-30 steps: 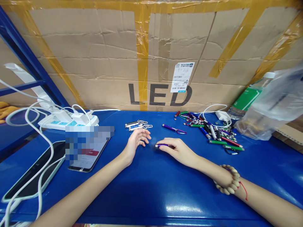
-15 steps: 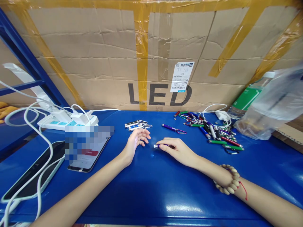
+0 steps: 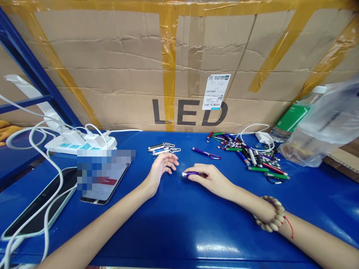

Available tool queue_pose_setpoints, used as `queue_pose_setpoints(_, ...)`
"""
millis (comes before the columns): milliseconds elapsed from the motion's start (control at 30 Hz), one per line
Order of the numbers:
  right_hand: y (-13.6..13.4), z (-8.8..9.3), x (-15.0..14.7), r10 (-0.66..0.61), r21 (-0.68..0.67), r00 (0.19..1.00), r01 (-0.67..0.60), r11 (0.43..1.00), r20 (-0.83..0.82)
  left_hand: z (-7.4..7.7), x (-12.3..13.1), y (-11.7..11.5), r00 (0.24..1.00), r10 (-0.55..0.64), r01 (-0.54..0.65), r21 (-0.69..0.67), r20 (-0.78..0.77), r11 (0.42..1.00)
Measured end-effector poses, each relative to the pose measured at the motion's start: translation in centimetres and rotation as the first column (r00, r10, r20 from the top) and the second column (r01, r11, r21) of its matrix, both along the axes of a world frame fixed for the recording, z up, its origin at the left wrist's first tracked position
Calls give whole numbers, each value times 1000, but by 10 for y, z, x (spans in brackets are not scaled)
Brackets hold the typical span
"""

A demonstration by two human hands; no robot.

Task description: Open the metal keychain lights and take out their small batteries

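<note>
My right hand (image 3: 211,179) rests on the blue table (image 3: 179,224) and pinches a small purple keychain flashlight (image 3: 191,174), its silver tip pointing left at my left palm. My left hand (image 3: 162,168) lies on its side just left of that tip, fingers loosely curled and apart, holding nothing. A beaded bracelet (image 3: 270,219) circles my right wrist. Another purple flashlight (image 3: 206,152) lies alone behind my right hand. A few silver flashlights (image 3: 162,148) lie behind my left hand.
A heap of several coloured flashlights (image 3: 252,157) lies at the right with a white charger cable (image 3: 259,136). A clear plastic bag (image 3: 322,130) and bottle (image 3: 294,114) stand far right. Two phones (image 3: 102,179) (image 3: 36,205), a power strip (image 3: 81,144) and cables sit left. A cardboard box (image 3: 179,67) walls the back.
Almost nothing has moved. The purple flashlight in my right hand has shifted slightly, its tip a little further left toward my left palm.
</note>
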State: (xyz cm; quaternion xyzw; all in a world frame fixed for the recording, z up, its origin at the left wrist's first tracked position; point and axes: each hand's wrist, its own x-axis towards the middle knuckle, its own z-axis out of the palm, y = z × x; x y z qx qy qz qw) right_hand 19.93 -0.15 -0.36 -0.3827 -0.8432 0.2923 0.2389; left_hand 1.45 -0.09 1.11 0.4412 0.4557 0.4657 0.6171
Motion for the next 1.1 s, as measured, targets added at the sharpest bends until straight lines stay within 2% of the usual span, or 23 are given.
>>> queue_pose_setpoints(1100, -1, 0, 0, 9, -13, 1000, -9, 1000, 13, -1, -1, 1, 1000, -10, 10, 12, -8, 1000)
